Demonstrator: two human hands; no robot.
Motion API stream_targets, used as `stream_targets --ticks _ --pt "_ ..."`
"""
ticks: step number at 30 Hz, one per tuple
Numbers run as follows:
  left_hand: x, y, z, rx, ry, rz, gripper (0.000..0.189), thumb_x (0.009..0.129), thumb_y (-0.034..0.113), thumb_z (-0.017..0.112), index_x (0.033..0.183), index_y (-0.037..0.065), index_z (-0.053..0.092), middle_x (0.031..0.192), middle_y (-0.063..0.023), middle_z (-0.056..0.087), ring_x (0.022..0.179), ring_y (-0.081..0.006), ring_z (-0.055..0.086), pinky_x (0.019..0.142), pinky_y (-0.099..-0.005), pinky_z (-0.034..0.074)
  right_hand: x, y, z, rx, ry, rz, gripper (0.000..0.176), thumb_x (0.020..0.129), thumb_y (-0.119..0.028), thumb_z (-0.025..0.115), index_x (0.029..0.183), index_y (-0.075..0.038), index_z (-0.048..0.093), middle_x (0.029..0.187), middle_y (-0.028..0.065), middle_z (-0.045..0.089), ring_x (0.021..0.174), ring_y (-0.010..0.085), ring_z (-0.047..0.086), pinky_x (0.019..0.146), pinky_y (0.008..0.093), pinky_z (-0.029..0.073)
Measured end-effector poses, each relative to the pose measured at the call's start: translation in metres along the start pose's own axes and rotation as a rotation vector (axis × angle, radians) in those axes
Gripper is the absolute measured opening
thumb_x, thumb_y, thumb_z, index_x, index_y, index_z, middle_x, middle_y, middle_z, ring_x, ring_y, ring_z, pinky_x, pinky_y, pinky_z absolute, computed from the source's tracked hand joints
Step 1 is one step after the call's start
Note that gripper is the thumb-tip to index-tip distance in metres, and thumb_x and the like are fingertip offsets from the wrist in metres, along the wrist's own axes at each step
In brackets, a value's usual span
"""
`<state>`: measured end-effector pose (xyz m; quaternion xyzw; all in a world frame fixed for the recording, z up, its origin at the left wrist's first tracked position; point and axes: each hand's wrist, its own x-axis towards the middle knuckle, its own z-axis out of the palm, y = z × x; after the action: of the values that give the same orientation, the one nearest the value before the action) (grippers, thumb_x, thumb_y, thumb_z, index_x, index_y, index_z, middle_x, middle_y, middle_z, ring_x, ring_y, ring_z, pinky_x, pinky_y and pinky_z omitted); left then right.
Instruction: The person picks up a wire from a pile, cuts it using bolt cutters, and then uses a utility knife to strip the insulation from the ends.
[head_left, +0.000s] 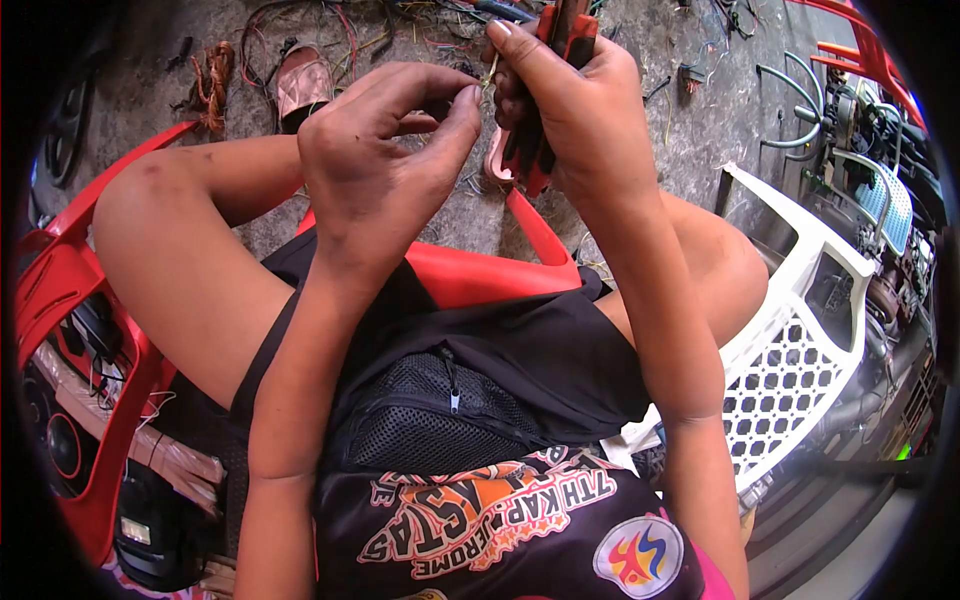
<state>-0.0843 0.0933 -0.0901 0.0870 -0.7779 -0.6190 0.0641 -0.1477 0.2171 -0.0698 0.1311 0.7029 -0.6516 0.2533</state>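
My left hand (390,150) is raised in front of me, its thumb and index fingertips brought together in a pinch. Between the two hands, at those fingertips, runs a thin pale-yellow wire (490,76); its ends are too small to make out. My right hand (580,100) wraps around pliers with red and black handles (581,42), and its extended thumb presses near the wire. The palm and fingers hide much of the pliers, including how far their jaws are apart.
Loose coloured wires (340,30) and a reddish-brown bundle (213,85) lie on the concrete floor (690,130). Red plastic chair parts (480,275) are below my hands and at left. A white plastic chair (790,370) and metal parts (885,300) stand at right.
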Motion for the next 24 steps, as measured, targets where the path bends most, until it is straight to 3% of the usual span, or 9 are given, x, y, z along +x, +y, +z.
stream_targets --ticks 2,11,12,14,18,20,24 --pt "0.0014 -0.0001 0.0026 -0.007 0.068 0.033 0.005 0.077 0.001 0.066 0.082 -0.001 0.066 0.078 -0.0089 0.066 0.068 -0.0141 0.066 0.059 -0.0250 0.055 -0.0005 0.0024 0.0015 0.056 0.031 0.011 0.019 0.089 -0.016 0.062 0.076 -0.003 0.057 0.062 0.0013 0.055 0.050 0.0081 0.051 0.046 0.0219 0.040" --pt "0.0038 0.0006 0.0021 0.249 0.077 0.257 0.006 0.075 -0.001 0.065 0.080 -0.001 0.062 0.074 -0.0106 0.063 0.063 -0.0218 0.065 0.057 -0.0282 0.051 -0.0026 0.0042 -0.0019 0.304 -0.021 0.148 0.016 0.089 -0.016 0.061 0.081 -0.004 0.054 0.065 0.0033 0.056 0.053 0.0119 0.054 0.049 0.0253 0.045" --pt "0.0030 0.0004 0.0018 0.249 0.077 0.257 0.006 0.075 -0.001 0.065 0.080 -0.001 0.062 0.074 -0.0106 0.063 0.063 -0.0218 0.065 0.057 -0.0282 0.051 -0.0029 0.0042 -0.0019 0.305 -0.021 0.148 0.016 0.089 -0.016 0.061 0.081 -0.004 0.054 0.065 0.0033 0.056 0.053 0.0119 0.054 0.049 0.0253 0.045" --pt "0.0009 -0.0005 0.0010 0.289 0.052 0.224 0.007 0.083 0.000 0.064 0.090 -0.003 0.065 0.079 -0.0043 0.064 0.071 -0.0059 0.061 0.060 -0.0188 0.046 -0.0040 0.0025 -0.0011 0.314 -0.028 0.170 0.016 0.089 -0.016 0.061 0.081 -0.004 0.054 0.066 0.0031 0.056 0.054 0.0119 0.054 0.050 0.0255 0.046" --pt "-0.0006 0.0005 0.0034 0.098 0.052 0.103 0.007 0.085 0.000 0.063 0.091 -0.003 0.065 0.080 -0.0021 0.064 0.072 -0.0047 0.060 0.061 -0.0174 0.045 -0.0021 0.0045 -0.0028 0.355 -0.043 0.149 0.016 0.089 -0.017 0.061 0.082 -0.004 0.054 0.067 0.0029 0.056 0.055 0.0118 0.054 0.051 0.0251 0.046" --pt "-0.0019 0.0032 0.0039 -0.036 0.052 -0.046 0.008 0.086 0.000 0.062 0.093 -0.002 0.066 0.084 -0.0008 0.063 0.074 -0.0040 0.059 0.061 -0.0166 0.044 -0.0005 0.0054 -0.0044 0.382 -0.058 0.127 0.016 0.089 -0.017 0.061 0.083 -0.004 0.054 0.068 0.0027 0.056 0.056 0.0117 0.054 0.052 0.0248 0.045" --pt "0.0024 -0.0025 0.0032 -0.064 0.097 0.055 0.007 0.079 0.000 0.065 0.086 -0.001 0.066 0.079 -0.0077 0.066 0.068 -0.0115 0.066 0.050 -0.0221 0.050 0.0012 0.0041 -0.0053 0.358 -0.052 0.128 0.016 0.089 -0.017 0.061 0.083 -0.004 0.054 0.067 0.0025 0.055 0.056 0.0116 0.054 0.052 0.0246 0.045"
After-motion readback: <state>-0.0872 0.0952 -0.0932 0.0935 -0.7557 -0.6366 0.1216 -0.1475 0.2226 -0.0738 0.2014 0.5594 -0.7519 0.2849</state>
